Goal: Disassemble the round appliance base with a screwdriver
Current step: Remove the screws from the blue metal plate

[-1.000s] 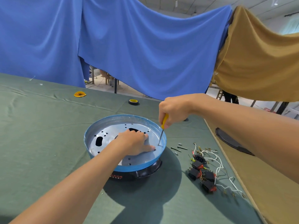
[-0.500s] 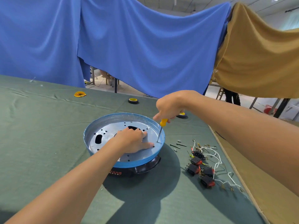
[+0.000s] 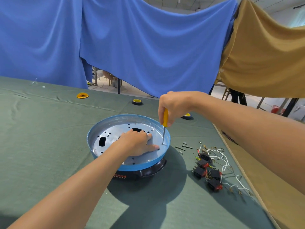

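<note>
The round appliance base (image 3: 105, 129) sits mid-table: a blue-rimmed silver metal pan with holes, on a black plastic bottom. My left hand (image 3: 137, 142) lies flat inside the pan, pressing on the metal, with the thumb stretched toward the right rim. My right hand (image 3: 173, 106) grips the yellow handle of a screwdriver (image 3: 164, 123). The screwdriver stands nearly upright, its tip on a screw point near the pan's right inner edge, just beside my left thumb.
Loose screws (image 3: 183, 147) lie right of the base. Further right, black and red switches with white wires (image 3: 209, 169) are scattered. Two tape rolls (image 3: 137, 101) and a yellow disc (image 3: 82, 95) sit at the back. The table's right edge meets brown board (image 3: 264, 179).
My right hand rose a little and shifted its hold up the screwdriver handle; more of the yellow handle shows now. The left hand stays pressed in the pan.
</note>
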`<state>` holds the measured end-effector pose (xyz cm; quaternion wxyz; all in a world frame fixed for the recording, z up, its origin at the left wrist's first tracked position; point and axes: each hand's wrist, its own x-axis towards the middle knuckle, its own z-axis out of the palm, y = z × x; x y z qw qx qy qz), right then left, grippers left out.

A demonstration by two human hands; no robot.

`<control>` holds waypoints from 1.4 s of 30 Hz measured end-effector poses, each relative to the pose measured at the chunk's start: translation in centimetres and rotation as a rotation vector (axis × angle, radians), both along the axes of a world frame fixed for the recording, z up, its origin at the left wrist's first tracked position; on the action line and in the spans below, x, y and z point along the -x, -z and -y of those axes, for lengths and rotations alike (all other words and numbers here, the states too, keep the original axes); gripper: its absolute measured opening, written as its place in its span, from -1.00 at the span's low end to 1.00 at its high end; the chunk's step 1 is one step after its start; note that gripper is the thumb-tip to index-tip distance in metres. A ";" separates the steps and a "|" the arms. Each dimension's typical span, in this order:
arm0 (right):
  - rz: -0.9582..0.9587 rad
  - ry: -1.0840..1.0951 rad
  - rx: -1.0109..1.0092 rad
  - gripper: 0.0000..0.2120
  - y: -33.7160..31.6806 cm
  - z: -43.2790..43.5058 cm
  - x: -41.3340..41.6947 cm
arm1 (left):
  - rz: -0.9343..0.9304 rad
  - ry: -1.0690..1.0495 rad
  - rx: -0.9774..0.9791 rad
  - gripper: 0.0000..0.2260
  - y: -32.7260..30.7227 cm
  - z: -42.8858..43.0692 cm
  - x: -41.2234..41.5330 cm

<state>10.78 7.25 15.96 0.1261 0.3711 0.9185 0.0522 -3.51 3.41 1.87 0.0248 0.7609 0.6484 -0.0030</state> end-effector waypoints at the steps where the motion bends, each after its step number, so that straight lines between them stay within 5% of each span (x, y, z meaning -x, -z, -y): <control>1: -0.007 -0.004 0.026 -0.87 0.1 -0.1 0.1 | 0.003 -0.001 0.005 -0.39 0.0 0.0 0.0; 4: 0.001 0.050 0.059 -0.84 0.4 -0.4 0.4 | 0.000 -0.002 0.010 -0.39 0.0 0.1 0.0; 7: 0.065 0.184 0.032 -0.46 0.3 -0.4 0.3 | -0.002 0.002 0.008 -0.40 -0.1 0.0 0.0; 16: -0.046 0.054 0.033 -0.94 -0.1 0.2 -0.6 | 0.002 -0.010 0.015 -0.38 -0.1 -0.2 0.0; 21: -0.071 0.095 0.142 -0.94 0.6 -0.3 -0.7 | -0.007 -0.008 0.017 -0.39 -0.1 -0.2 0.0; 25: -0.031 0.269 0.135 -0.50 0.7 -0.5 -0.8 | -0.015 0.005 0.013 -0.40 -0.2 -0.2 0.0; 35: 0.005 0.065 0.012 -0.98 -0.2 0.2 -0.7 | -0.002 0.003 0.009 -0.40 -0.3 -0.1 0.0; 41: 0.013 0.056 0.115 -0.91 0.3 -0.1 0.0 | 0.004 -0.003 0.013 -0.38 -0.2 0.0 -0.1; 42: 0.035 0.115 0.145 -0.77 0.3 -0.2 -0.1 | 0.004 -0.003 0.012 -0.39 -0.2 0.0 -0.1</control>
